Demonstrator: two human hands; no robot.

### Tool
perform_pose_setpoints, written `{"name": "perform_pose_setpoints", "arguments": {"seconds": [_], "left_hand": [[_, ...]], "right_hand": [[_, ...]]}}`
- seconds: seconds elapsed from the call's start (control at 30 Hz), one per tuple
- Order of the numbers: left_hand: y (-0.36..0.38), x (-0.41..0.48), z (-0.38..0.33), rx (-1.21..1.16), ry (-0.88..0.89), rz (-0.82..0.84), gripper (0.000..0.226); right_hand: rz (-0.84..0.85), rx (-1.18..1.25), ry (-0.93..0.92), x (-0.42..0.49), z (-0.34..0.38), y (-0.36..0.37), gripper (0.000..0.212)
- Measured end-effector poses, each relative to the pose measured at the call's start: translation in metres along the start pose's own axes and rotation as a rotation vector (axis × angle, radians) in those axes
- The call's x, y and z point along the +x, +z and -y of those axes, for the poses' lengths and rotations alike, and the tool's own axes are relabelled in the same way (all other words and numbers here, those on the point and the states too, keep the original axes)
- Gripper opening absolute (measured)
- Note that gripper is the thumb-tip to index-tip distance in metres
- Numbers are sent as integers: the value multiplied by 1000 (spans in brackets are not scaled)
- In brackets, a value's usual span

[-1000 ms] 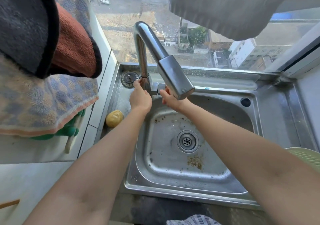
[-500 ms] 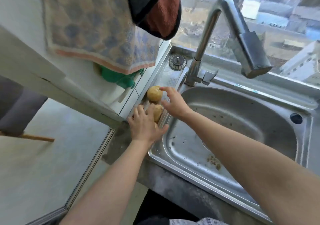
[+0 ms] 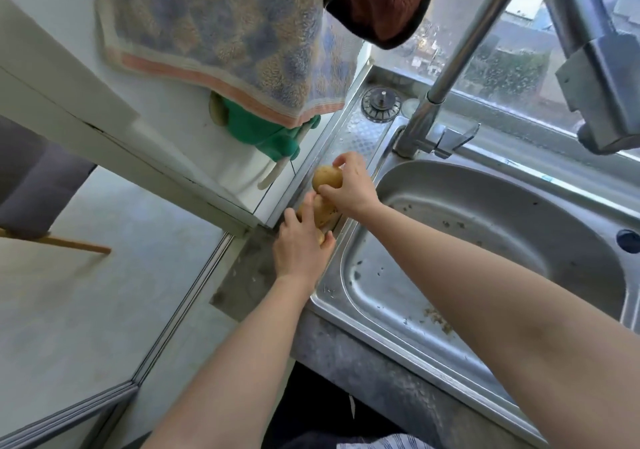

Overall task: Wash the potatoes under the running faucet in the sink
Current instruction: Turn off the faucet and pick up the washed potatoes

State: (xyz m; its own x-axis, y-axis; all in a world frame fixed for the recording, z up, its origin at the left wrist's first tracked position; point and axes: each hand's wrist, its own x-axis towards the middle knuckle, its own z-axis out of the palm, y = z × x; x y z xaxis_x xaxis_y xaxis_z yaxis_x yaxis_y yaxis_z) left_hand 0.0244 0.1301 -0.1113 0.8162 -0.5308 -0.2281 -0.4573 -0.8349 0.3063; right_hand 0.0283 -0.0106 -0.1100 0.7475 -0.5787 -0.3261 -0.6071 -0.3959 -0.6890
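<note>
Yellow-brown potatoes lie on the steel ledge left of the sink basin point(image 3: 485, 241). My right hand point(image 3: 353, 185) grips the far potato point(image 3: 325, 177) with thumb and fingers around it. My left hand point(image 3: 301, 244) covers a near potato point(image 3: 320, 237), fingers curled over it. A middle potato point(image 3: 322, 210) shows between the two hands. The chrome faucet point(image 3: 450, 78) rises behind the basin, its spout head at the upper right. No water stream is visible.
Towels point(image 3: 221, 29) hang over the wall on the left, with a green glove point(image 3: 270, 133) below them. A sink strainer plug point(image 3: 381, 100) sits on the ledge by the faucet base. Food bits lie in the basin. A window runs behind the sink.
Both hands left the faucet base and came to the potatoes on the left ledge. Since half a second ago my right hand has closed around the far potato and my left over the near one.
</note>
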Motion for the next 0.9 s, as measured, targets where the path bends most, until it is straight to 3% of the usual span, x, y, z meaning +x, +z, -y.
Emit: {"name": "perform_pose_setpoints", "arguments": {"seconds": [0.17, 0.23, 0.5, 0.7, 0.9], "left_hand": [[-1, 6, -1, -80, -12, -8, 64], [-1, 7, 0, -102, -28, -6, 61], [-15, 10, -20, -221, 111, -52, 58], [-11, 9, -70, -231, 331, 60, 56], [2, -10, -112, -179, 450, 160, 55]], "right_hand": [[-13, 74, 35, -3, -7, 3, 65], [-25, 106, 70, -6, -11, 5, 61], [-344, 507, 269, -45, -31, -19, 54], [-408, 490, 535, -86, -73, -59, 60], [-569, 379, 623, -134, -105, -88, 70]]}}
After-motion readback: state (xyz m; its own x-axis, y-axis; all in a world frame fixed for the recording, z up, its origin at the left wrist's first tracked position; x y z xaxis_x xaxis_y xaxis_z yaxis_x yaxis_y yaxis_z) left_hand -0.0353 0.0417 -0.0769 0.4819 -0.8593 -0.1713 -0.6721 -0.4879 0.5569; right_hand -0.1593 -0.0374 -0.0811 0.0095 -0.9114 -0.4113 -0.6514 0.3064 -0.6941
